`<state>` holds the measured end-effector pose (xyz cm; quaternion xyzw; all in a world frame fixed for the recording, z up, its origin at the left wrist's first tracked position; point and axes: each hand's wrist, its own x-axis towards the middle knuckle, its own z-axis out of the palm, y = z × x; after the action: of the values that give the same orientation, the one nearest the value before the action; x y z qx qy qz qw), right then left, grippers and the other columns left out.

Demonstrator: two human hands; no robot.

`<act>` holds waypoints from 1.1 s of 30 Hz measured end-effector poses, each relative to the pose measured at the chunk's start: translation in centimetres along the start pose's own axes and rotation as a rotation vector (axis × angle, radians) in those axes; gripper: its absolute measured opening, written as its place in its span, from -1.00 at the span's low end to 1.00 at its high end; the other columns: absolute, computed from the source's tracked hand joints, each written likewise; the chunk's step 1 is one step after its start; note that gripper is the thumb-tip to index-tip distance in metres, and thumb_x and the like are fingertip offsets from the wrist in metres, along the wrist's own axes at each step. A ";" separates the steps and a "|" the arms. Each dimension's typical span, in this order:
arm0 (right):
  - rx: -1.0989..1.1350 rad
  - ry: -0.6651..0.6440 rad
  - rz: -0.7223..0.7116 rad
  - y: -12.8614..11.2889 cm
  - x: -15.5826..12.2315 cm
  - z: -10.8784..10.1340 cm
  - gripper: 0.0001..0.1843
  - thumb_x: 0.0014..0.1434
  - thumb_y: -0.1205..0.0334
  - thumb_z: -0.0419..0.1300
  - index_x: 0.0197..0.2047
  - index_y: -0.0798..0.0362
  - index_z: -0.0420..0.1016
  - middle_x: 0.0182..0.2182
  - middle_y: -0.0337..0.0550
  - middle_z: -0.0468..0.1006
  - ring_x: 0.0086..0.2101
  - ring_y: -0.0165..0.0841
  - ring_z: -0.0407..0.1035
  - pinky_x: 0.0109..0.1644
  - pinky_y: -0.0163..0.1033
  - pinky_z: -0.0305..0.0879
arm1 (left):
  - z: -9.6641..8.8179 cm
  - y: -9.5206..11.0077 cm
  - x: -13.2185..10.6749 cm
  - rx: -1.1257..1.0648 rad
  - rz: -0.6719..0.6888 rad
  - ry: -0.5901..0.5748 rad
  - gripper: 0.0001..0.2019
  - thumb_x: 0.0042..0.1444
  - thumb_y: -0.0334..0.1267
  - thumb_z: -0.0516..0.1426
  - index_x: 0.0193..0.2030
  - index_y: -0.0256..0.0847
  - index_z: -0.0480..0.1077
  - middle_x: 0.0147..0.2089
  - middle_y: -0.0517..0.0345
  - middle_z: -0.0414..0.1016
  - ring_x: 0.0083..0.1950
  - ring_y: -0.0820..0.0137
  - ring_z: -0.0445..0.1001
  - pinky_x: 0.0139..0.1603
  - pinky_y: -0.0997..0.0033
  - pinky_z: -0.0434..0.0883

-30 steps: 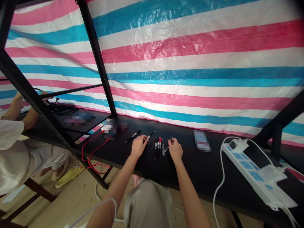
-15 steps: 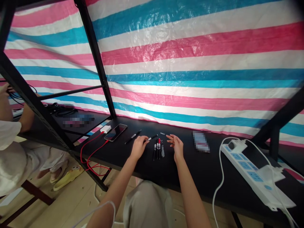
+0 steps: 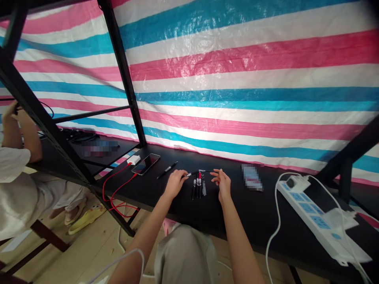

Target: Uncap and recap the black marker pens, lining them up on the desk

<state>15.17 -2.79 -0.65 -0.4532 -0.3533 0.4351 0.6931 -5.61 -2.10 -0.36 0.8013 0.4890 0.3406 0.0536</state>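
Observation:
My left hand (image 3: 175,182) is closed on a black pen (image 3: 194,173) with a whitish band, pointing right above the table. Between the fingertips of my right hand (image 3: 222,183) is a slim stick like a pen refill (image 3: 204,170), pale at its left end and dark nearer the fingers. Its pale end meets or nearly meets the pen's right end; contact is too small to tell. Just below, several pens (image 3: 194,188) lie side by side, one with a red top. Clear, slim pieces (image 3: 204,186) lie along their right side. Left of my left hand lies another black pen (image 3: 167,170).
On the black table (image 3: 231,213) a phone (image 3: 146,164) and white charger (image 3: 134,159) with red cables lie left. A blurred packet (image 3: 251,177) and a white power strip (image 3: 319,221) are on the right. A co-worker (image 3: 17,169) sits beyond the frame post (image 3: 124,75).
The refill-like stick in my right hand has come down and left to the pen's end. The pen in my left hand now lies more level. The view has shifted slightly.

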 end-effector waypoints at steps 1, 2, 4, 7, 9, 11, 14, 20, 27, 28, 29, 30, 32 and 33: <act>-0.007 0.004 -0.009 0.1 0.0 0.0 -0.51 0.00 -0.15 0.07 -0.34 0.17 0.43 -0.49 -0.03 0.55 -0.69 -0.51 0.26 -0.66 -0.40 -0.09 | 0.0 0.0 0.0 0.001 0.001 -0.004 -0.88 0.12 -0.27 0.02 -0.22 -0.14 0.32 -0.29 0.17 0.41 -0.20 0.37 0.30 -0.16 0.38 0.24; -0.013 0.010 -0.021 0.1 0.0 0.0 -0.51 0.00 -0.15 0.06 -0.35 0.17 0.42 -0.51 -0.04 0.54 -0.71 -0.53 0.23 -0.66 -0.40 -0.09 | 0.0 0.0 0.0 0.001 0.003 -0.009 -0.88 0.12 -0.26 0.02 -0.22 -0.14 0.33 -0.29 0.17 0.41 -0.20 0.37 0.30 -0.16 0.38 0.24; -0.017 0.028 -0.041 0.3 0.1 0.0 -0.51 0.00 -0.15 0.05 -0.37 0.18 0.42 -0.53 -0.07 0.53 -0.73 -0.55 0.20 -0.65 -0.39 -0.07 | 0.0 0.0 0.0 0.002 0.006 -0.015 -0.88 0.12 -0.26 0.02 -0.22 -0.14 0.33 -0.29 0.18 0.41 -0.20 0.37 0.30 -0.16 0.39 0.24; -0.020 0.051 -0.042 0.3 0.2 -0.1 -0.51 -0.01 -0.15 0.06 -0.37 0.18 0.41 -0.53 -0.08 0.52 -0.72 -0.54 0.21 -0.66 -0.39 -0.11 | -0.1 0.0 0.0 -0.001 0.012 -0.018 -0.88 0.12 -0.26 0.02 -0.22 -0.14 0.32 -0.29 0.18 0.41 -0.20 0.37 0.30 -0.17 0.39 0.24; -0.024 0.064 -0.035 0.3 0.3 -0.1 -0.52 -0.02 -0.14 0.08 -0.37 0.17 0.41 -0.52 -0.08 0.53 -0.71 -0.54 0.21 -0.67 -0.40 -0.16 | -0.1 0.0 0.0 -0.005 0.015 -0.014 -0.88 0.12 -0.26 0.02 -0.22 -0.14 0.32 -0.29 0.18 0.41 -0.20 0.38 0.30 -0.18 0.40 0.24; -0.033 0.070 -0.028 0.3 0.3 -0.2 -0.53 -0.03 -0.14 0.08 -0.37 0.17 0.41 -0.53 -0.09 0.52 -0.71 -0.54 0.21 -0.67 -0.39 -0.17 | -0.1 0.0 0.0 -0.008 0.017 -0.012 -0.88 0.12 -0.27 0.02 -0.22 -0.14 0.32 -0.29 0.18 0.41 -0.21 0.38 0.30 -0.18 0.40 0.24; -0.051 0.069 -0.020 0.5 0.4 -0.4 -0.52 -0.02 -0.15 0.06 -0.37 0.17 0.40 -0.54 -0.09 0.52 -0.72 -0.53 0.21 -0.66 -0.39 -0.13 | -0.2 0.1 0.0 -0.010 0.018 -0.016 -0.88 0.11 -0.27 0.02 -0.22 -0.14 0.33 -0.30 0.18 0.41 -0.21 0.38 0.30 -0.18 0.39 0.23; -0.106 0.085 -0.063 1.1 0.6 -0.6 -0.51 0.00 -0.17 0.04 -0.40 0.15 0.41 -0.58 -0.12 0.51 -0.72 -0.52 0.22 -0.64 -0.37 0.00 | -0.5 0.5 0.0 -0.008 0.029 -0.054 -0.88 0.11 -0.27 0.02 -0.23 -0.14 0.34 -0.31 0.16 0.41 -0.20 0.37 0.30 -0.18 0.38 0.24; -0.239 -0.266 0.000 1.1 0.1 0.6 -0.39 -0.02 -0.10 0.10 -0.01 0.19 0.36 -0.59 -0.20 0.48 -0.76 -0.57 0.05 -0.67 -0.37 -0.07 | -0.2 0.2 0.0 -0.024 0.019 -0.010 -0.87 0.12 -0.26 0.02 -0.22 -0.14 0.35 -0.29 0.16 0.42 -0.21 0.37 0.33 -0.17 0.37 0.25; -0.247 -0.299 0.015 1.1 0.0 0.7 -0.34 -0.02 -0.09 0.11 0.06 0.19 0.29 -0.60 -0.23 0.47 -0.76 -0.57 0.02 -0.67 -0.37 -0.07 | -0.1 0.1 0.0 -0.030 0.002 0.024 -0.86 0.12 -0.25 0.01 -0.21 -0.14 0.34 -0.28 0.15 0.41 -0.21 0.37 0.33 -0.17 0.37 0.26; -0.253 -0.311 0.026 1.2 0.0 0.8 -0.30 -0.02 -0.08 0.11 0.10 0.20 0.25 -0.61 -0.25 0.45 -0.75 -0.57 0.00 -0.67 -0.38 -0.08 | 0.0 -0.1 0.0 -0.039 -0.017 0.064 -0.86 0.13 -0.25 0.00 -0.20 -0.14 0.34 -0.27 0.15 0.41 -0.21 0.38 0.34 -0.17 0.37 0.26; -0.257 -0.310 0.030 1.2 0.0 0.8 -0.29 -0.02 -0.08 0.11 0.11 0.21 0.24 -0.63 -0.27 0.42 -0.75 -0.58 -0.02 -0.67 -0.38 -0.09 | 0.1 -0.2 0.0 -0.048 -0.035 0.107 -0.85 0.14 -0.24 0.00 -0.19 -0.15 0.33 -0.26 0.15 0.41 -0.21 0.38 0.34 -0.17 0.37 0.27; -0.262 -0.297 0.022 1.2 0.0 0.8 -0.33 0.00 -0.09 0.08 0.08 0.20 0.28 -0.66 -0.31 0.37 -0.73 -0.58 -0.04 -0.68 -0.39 -0.11 | 0.1 -0.5 0.1 -0.065 -0.071 0.188 -0.84 0.14 -0.24 -0.02 -0.17 -0.15 0.32 -0.26 0.14 0.41 -0.21 0.39 0.35 -0.17 0.37 0.27; -0.264 -0.292 0.011 1.2 0.0 0.7 -0.35 0.01 -0.10 0.07 0.05 0.19 0.31 -0.66 -0.31 0.35 -0.73 -0.58 -0.04 -0.68 -0.39 -0.12 | 0.1 -0.6 0.1 -0.068 -0.088 0.222 -0.84 0.15 -0.24 -0.02 -0.17 -0.15 0.32 -0.26 0.14 0.41 -0.22 0.39 0.35 -0.17 0.37 0.27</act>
<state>14.21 -2.28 -1.56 -0.4742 -0.5017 0.4501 0.5665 -5.92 -1.72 -0.68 0.7341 0.5148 0.4409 0.0411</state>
